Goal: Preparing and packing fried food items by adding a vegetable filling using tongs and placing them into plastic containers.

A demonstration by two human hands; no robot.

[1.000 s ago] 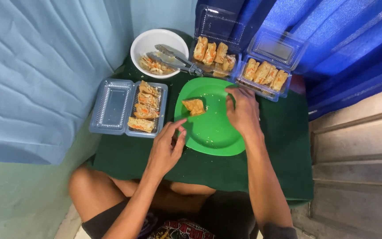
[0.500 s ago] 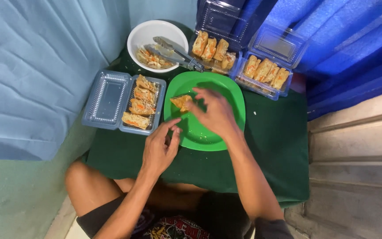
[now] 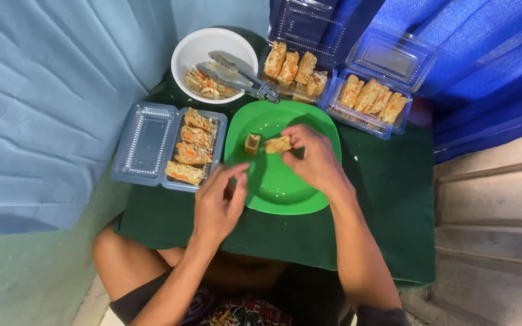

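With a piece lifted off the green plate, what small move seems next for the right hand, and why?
Probably carry the fried piece in the right hand left to the open clear container. Its tray holds similar pieces, and another piece waits on the green plate.

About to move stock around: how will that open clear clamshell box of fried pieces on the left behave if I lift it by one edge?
The clamshell box looks thin and clear, so probably floppy and apt to twist. Only one half holds fried pieces, so it would likely tip toward that side. The hinged empty half may swing.
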